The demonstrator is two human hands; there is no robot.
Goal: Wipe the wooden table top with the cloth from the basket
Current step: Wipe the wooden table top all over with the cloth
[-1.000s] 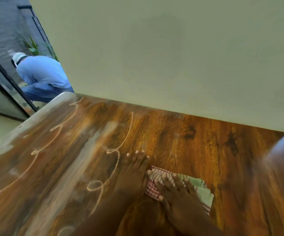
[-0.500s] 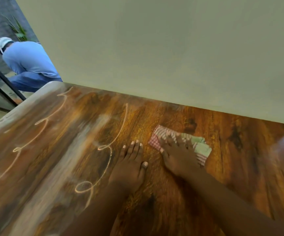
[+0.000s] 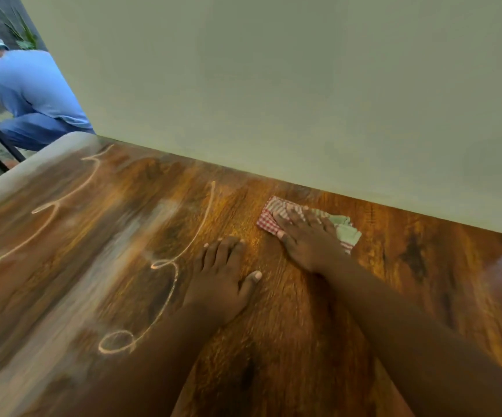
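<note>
My right hand (image 3: 305, 239) lies flat, fingers straight and spread, on the red-checked and green cloth (image 3: 346, 233), pressing it to the wooden table (image 3: 409, 296) near the far edge, just beside the pale wall (image 3: 273, 85); I judge the flat palm is there to load the whole cloth evenly and drag it, not lift it. My left hand (image 3: 222, 275) rests open on bare wood beside it, fingers together and thumb out, holding nothing; it looks set as a brace for my reach toward the wall. The cloth lies bunched under and beyond my right fingers, its checked corner showing to the left and the green fold to the right. To the left, looping chalky lines (image 3: 177, 266) and a pale smear (image 3: 141, 236) mark the wood, so I judge most of the wiping is yet to come and the stroke will need to work leftward. Beyond the table's left corner a person in blue (image 3: 36, 94) crouches outside the doorway. Against the frame a second ago, the cloth and my right hand have travelled from the near part of the table up toward the wall, my arm stretched longer, while my left hand has kept its place beside the nearest chalky line.
</note>
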